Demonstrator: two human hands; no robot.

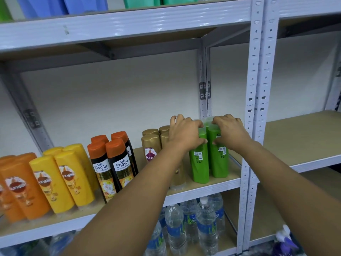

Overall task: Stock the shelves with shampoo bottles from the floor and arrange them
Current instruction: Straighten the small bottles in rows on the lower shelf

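Observation:
Two green shampoo bottles point(208, 163) stand upright side by side at the right end of the middle shelf point(201, 191), their backs with barcode stickers facing me. My left hand point(184, 133) grips the top of the left green bottle. My right hand point(230, 132) grips the top of the right one. Clear caps of more green bottles show just behind my fingers. Left of them stand gold Sunsilk bottles point(150, 145), black Safi Shayla bottles with orange caps point(114, 163), yellow Sunsilk bottles point(62, 178) and orange Sunsilk bottles point(18, 187).
A white shelf upright point(252, 108) rises just right of the green bottles. Beyond it lies a bare wooden shelf point(299, 137). Water bottles point(193, 224) fill the shelf below. Blue and green containers point(83, 4) sit on the top shelf.

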